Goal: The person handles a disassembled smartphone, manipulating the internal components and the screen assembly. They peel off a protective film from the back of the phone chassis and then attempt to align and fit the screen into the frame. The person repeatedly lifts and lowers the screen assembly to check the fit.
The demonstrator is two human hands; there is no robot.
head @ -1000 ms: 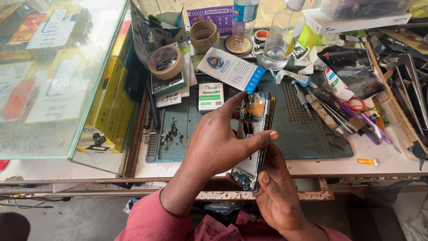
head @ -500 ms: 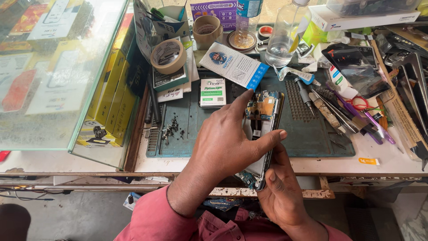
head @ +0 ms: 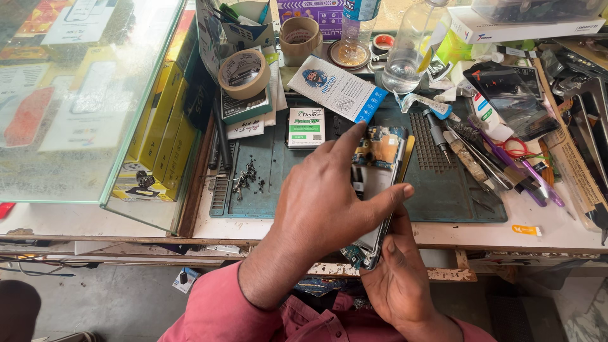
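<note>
In the head view, the left hand [head: 329,202] is lying over an opened phone [head: 375,183], its grip closing on the phone with the index finger at the top and the thumb on the right edge; the right hand [head: 399,278] is holding the lower end from below, grip closed on it; the phone is hanging above the front edge of the desk [head: 544,221], over a dark green mat [head: 443,183]; small screws [head: 244,177] are lying on the mat at the left.

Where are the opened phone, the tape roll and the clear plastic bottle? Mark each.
opened phone [head: 380,158]: head view, on its exposed upper circuit board.
tape roll [head: 243,73]: head view, on its front rim.
clear plastic bottle [head: 408,60]: head view, on its lower body.
</note>
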